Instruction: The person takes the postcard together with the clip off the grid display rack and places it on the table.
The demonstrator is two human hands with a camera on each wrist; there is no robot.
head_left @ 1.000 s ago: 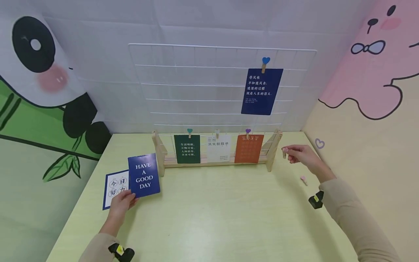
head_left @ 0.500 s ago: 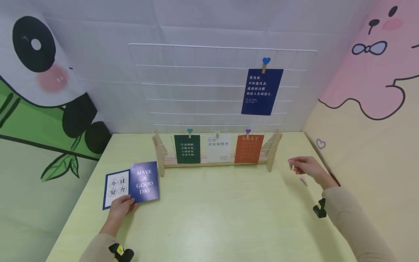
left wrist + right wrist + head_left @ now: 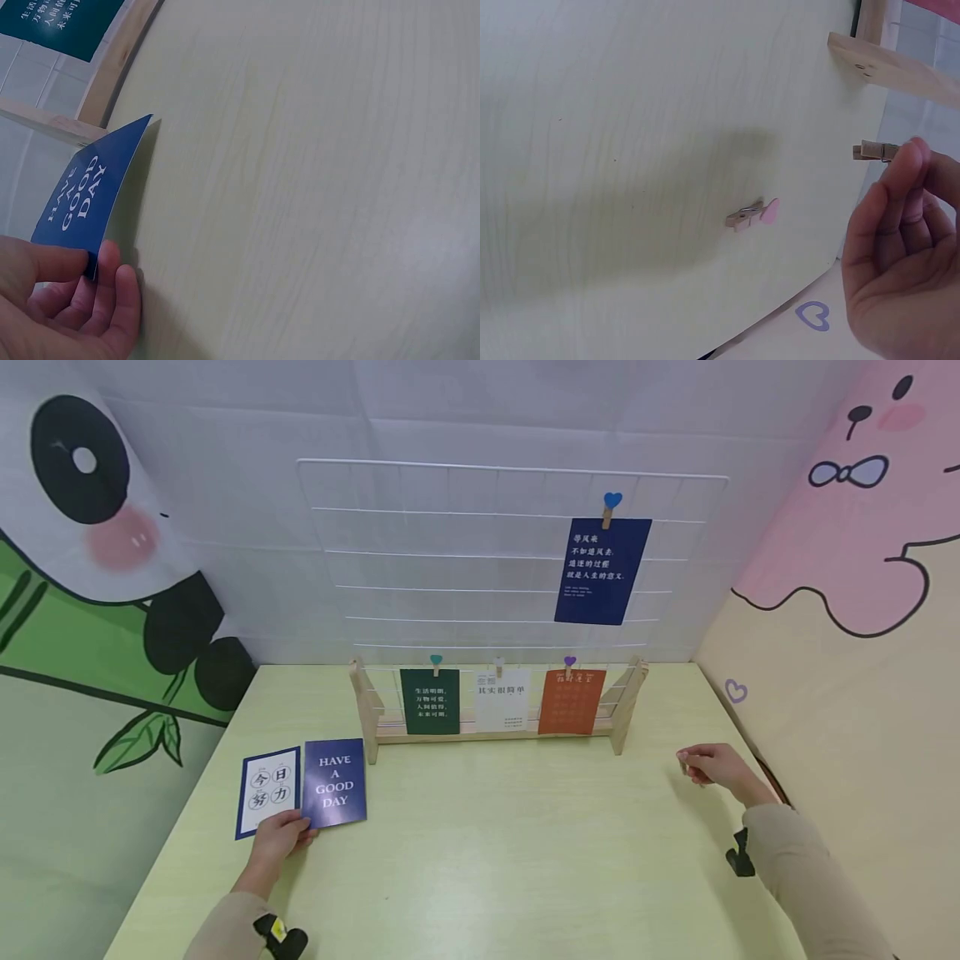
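Note:
My left hand (image 3: 277,842) pinches the lower left corner of a blue "HAVE A GOOD DAY" card (image 3: 334,783) between thumb and fingers. In the left wrist view that card (image 3: 84,191) is tilted, with its shadow on the table beside it. A white card with a blue border (image 3: 267,787) lies just left of it. My right hand (image 3: 723,770) pinches a small wooden clothespin (image 3: 874,151) by one end, its jaws pointing away from the fingertips. Below it on the table lies another clothespin with a pink heart (image 3: 751,214), hidden by the hand in the head view.
A wooden-ended wire rack (image 3: 491,737) stands at the back, with green (image 3: 431,703), white (image 3: 502,702) and orange (image 3: 572,703) cards clipped on. Against the wall, a white wire grid (image 3: 420,554) bears a dark blue card (image 3: 602,572) under a blue-heart clothespin (image 3: 611,503).
My left hand has lowered the blue card toward the table, beside the bordered card. My right hand, with its clothespin, has moved right and nearer, over the pink-heart clothespin.

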